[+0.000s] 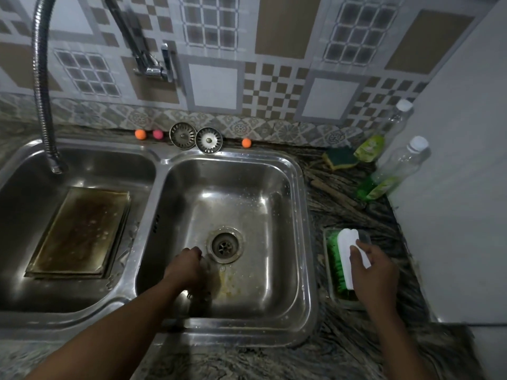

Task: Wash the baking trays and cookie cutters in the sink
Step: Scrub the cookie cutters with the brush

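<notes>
Reaching to the counter, our right hand [375, 270] wraps its fingers round the white back of the scrub brush [348, 242], which lies in a small clear dish [327, 237]. Our left hand [186, 267] is down in the right basin [274, 187] near the drain [225, 245]. It curls over something dark and blurry, and we cannot tell if it holds anything. The baking tray [79, 231] lies flat in the left basin [27, 187], brown and greasy. We think it is stiff, a bit heavy and slippery when wet, so we should take it by its raised rim.
</notes>
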Demonstrator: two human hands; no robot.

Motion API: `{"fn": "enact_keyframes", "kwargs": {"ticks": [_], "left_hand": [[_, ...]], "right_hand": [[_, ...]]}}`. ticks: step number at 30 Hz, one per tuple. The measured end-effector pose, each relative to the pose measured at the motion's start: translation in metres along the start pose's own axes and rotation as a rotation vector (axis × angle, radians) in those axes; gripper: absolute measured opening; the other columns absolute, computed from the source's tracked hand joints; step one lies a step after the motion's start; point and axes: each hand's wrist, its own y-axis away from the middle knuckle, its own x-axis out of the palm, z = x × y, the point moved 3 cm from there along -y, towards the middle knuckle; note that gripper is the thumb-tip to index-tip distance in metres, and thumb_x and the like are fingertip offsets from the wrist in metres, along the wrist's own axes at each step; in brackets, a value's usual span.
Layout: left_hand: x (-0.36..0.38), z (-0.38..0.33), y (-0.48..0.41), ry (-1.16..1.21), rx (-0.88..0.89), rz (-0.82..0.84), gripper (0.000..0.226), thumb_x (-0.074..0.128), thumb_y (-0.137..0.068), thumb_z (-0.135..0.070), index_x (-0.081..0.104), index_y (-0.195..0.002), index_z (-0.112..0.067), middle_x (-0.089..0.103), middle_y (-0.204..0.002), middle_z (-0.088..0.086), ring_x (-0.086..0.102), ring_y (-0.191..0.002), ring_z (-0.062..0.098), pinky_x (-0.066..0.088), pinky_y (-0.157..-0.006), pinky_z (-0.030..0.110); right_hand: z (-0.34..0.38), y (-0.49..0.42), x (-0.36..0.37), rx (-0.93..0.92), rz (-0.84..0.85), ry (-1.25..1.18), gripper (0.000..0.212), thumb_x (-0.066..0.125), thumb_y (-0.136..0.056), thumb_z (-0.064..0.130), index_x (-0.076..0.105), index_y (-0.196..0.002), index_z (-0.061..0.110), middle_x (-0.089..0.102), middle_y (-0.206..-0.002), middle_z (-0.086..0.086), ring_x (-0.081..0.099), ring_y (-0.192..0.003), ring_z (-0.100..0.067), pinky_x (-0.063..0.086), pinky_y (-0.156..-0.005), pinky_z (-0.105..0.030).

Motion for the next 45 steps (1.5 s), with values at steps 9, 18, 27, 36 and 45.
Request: {"fn": "enact_keyframes", "kwargs": {"ticks": [9, 18, 27, 36, 45], "left_hand": [[-0.067, -0.095, 0.024, 1.164, 0.259, 0.133, 0.067, 0.082, -0.07, 0.006, 0.062, -0.126, -0.025, 0.062, -0.128, -0.003, 0.072, -0.099, 0.024, 0.057, -0.088, 0.039], [-0.097, -0.121, 0.03, 0.958, 0.482, 0.14, 0.074, 0.081, -0.069, 0.01, 0.057, -0.134, -0.017, 0.065, -0.128, -0.003, 0.072, -0.095, 0.022, 0.06, -0.081, 0.034], [-0.093, -0.122, 0.03, 0.891, 0.468, 0.123, 0.069, 0.081, -0.071, 0.007, 0.061, -0.13, -0.021, 0.069, -0.119, -0.001, 0.072, -0.095, 0.023, 0.059, -0.083, 0.034], [-0.087, -0.117, 0.031, 1.663, 0.371, 0.405, 0.056, 0.063, -0.083, 0.013, 0.059, -0.133, -0.011, 0.06, -0.131, 0.024, 0.055, -0.123, 0.041, 0.043, -0.106, 0.054], [-0.078, -0.115, 0.035, 1.562, 0.328, 0.205, 0.064, 0.071, -0.074, 0.018, 0.057, -0.131, -0.009, 0.067, -0.122, 0.02, 0.062, -0.115, 0.039, 0.05, -0.1, 0.048]], "right_hand": [[0.092, -0.018, 0.035, -0.137, 0.122, -0.278, 0.011, 0.07, -0.088, 0.029, 0.072, -0.099, 0.03, 0.07, -0.102, 0.014, 0.066, -0.091, -0.002, 0.053, -0.08, -0.026], [0.144, -0.036, 0.084, -0.278, 0.364, -0.285, 0.014, 0.076, -0.083, 0.023, 0.077, -0.096, 0.022, 0.07, -0.091, 0.024, 0.063, -0.088, 0.01, 0.041, -0.073, -0.003], [0.133, -0.035, 0.097, -0.245, 0.349, -0.252, 0.011, 0.074, -0.083, 0.031, 0.075, -0.095, 0.032, 0.069, -0.093, 0.025, 0.063, -0.094, 0.006, 0.047, -0.081, -0.017], [0.127, -0.022, 0.1, -0.211, 0.32, -0.37, 0.017, 0.075, -0.083, 0.025, 0.071, -0.088, 0.041, 0.072, -0.098, 0.018, 0.065, -0.094, 0.004, 0.048, -0.078, -0.012], [0.133, -0.026, 0.107, -0.435, 0.341, -0.098, 0.012, 0.075, -0.083, 0.031, 0.076, -0.094, 0.026, 0.072, -0.094, 0.018, 0.064, -0.091, 0.005, 0.048, -0.079, -0.017]]}}
